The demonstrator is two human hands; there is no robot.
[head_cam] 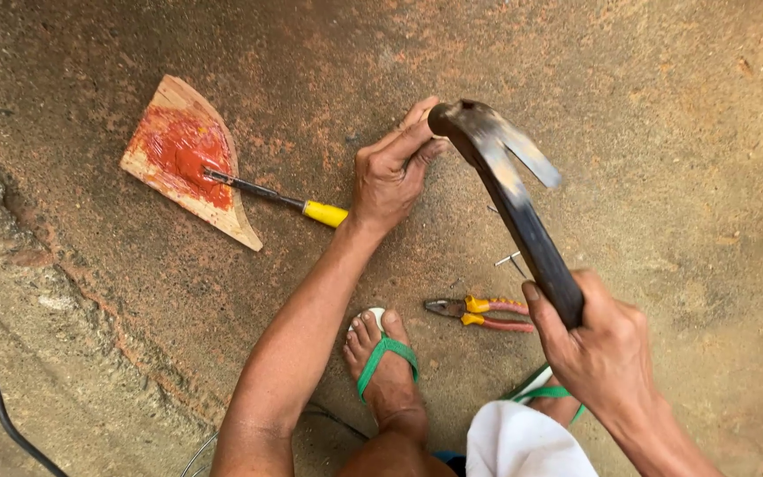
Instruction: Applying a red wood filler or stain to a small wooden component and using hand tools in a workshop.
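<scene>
Steel claw hammer (512, 199), gripped in the closed right hand (598, 349), hangs over the left hand (392, 168), whose pinched fingers touch the concrete floor (664, 115) beside the hammer head, whatever they hold hidden; striking step, demanding accurate aim.

screwdriver (275, 196) on board (189, 159), pliers (480, 313) right of foot (388, 364)

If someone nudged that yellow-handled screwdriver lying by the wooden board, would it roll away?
Probably only a little. The screwdriver has a round-looking handle, but its tip rests in red paste on the wooden board, which likely grips it. It looks stiff and light. The rough floor should slow any rolling.
</scene>
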